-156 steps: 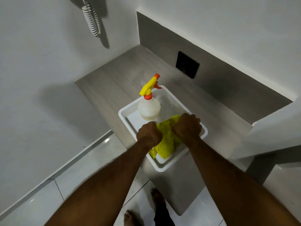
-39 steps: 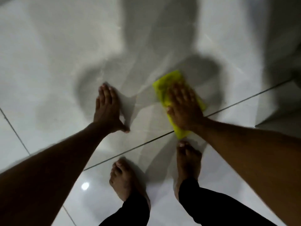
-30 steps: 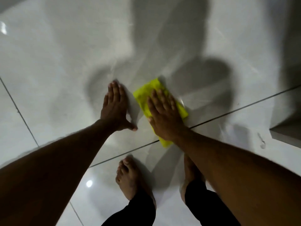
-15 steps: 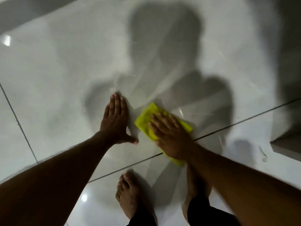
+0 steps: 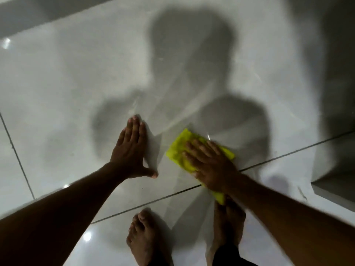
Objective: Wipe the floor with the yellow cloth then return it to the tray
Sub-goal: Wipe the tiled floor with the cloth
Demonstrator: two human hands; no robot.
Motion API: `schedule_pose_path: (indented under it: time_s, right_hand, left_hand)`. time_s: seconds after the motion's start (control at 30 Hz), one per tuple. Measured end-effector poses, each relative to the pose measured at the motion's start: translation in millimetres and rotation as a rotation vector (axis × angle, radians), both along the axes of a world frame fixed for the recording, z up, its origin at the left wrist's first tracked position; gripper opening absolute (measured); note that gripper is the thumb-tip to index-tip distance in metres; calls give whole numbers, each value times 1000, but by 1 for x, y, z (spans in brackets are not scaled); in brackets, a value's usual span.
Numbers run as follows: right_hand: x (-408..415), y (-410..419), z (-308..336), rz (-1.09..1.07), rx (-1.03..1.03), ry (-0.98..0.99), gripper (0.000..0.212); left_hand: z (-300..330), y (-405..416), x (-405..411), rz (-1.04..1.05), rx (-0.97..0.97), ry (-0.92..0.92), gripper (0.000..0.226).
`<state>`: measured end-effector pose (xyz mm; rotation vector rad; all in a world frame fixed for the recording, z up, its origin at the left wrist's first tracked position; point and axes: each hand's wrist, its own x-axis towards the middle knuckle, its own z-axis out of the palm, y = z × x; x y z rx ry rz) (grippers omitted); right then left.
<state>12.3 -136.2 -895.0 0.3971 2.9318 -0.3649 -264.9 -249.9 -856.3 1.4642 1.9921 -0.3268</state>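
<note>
The yellow cloth [image 5: 177, 148] lies flat on the glossy white tiled floor [image 5: 57, 93], just in front of my feet. My right hand [image 5: 209, 164] presses down on it with fingers spread, covering its middle; cloth shows beyond the fingertips and under the wrist. My left hand [image 5: 132, 150] rests flat on the bare tile a short way left of the cloth, fingers together, thumb out, holding nothing. The tray is out of view.
My two bare feet [image 5: 143, 239] stand below the hands, the right one partly under my right forearm. Grout lines cross the floor. A low grey ledge or cabinet base [image 5: 334, 185] juts in at the right edge. A wall base runs along the top left.
My right hand has slid the cloth back to the right, opening a gap from my left hand. My left hand stays planted on the tile.
</note>
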Motion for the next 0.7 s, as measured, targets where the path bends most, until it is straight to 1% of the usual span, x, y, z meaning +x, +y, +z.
schedule_pose_path:
  time_s: [0.03,0.07,0.1,0.13,0.17,0.2,0.23,0.27,0.3,0.33,0.4,0.43,0.47,0.53,0.57,0.6,0.63,0.67,0.7]
  right_hand:
    - [22,25,0,61,44,-44,71]
    - [36,46,0,16,87,-95,74]
    - [38,59,-2,-146,114,-122,77]
    - [24,63,1,-410,112,-132,77]
    - [-5,55,1,-718,93,-127,75]
    - [-43,39,3,-975,12,-145,73]
    - [-78,21,8,-1079,-66,-150,72]
    - [-104,1,12,-1026,-95,-145,73]
    - [-118,-21,12,-853,-101,-133,74]
    - [-117,-36,11,-634,-105,-114,74]
    - [-90,-33,11,-244,-36,-35,73]
    - [-75,-21,13,-82,-15,-50,72]
    - [-64,-8,18,69,-11,-107,72]
    - [-54,22,24,320,-38,-265,76]
    - [-54,35,28,378,-57,-334,80]
    - [-54,42,33,386,-62,-374,83]
    - [-54,42,38,322,-73,-374,84]
    - [-51,37,43,171,-92,-316,82]
    - [-47,27,48,-62,-121,-213,77]
  left_hand:
    - [1,1,1,7,-11,-2,170]
    - [0,3,2,20,-16,3,171]
    - [-1,4,4,34,-18,15,173]
    - [-1,6,5,40,-15,25,174]
    - [-2,8,6,41,-14,24,175]
    - [-1,7,7,43,-17,21,176]
    - [1,7,9,47,-21,24,176]
    - [2,9,9,42,-25,31,175]
    - [3,9,7,29,-33,32,173]
    - [5,9,4,15,-37,31,171]
    - [12,7,-8,-44,-38,44,165]
    - [17,6,-13,-87,-54,52,162]
    - [23,6,-19,-126,-78,63,159]
    - [28,10,-23,-149,-110,83,151]
    - [31,13,-21,-129,-117,79,145]
    - [33,17,-15,-86,-118,62,138]
    - [35,20,-6,-20,-114,33,130]
    - [36,24,4,62,-106,-2,121]
    - [38,27,14,148,-87,-32,110]
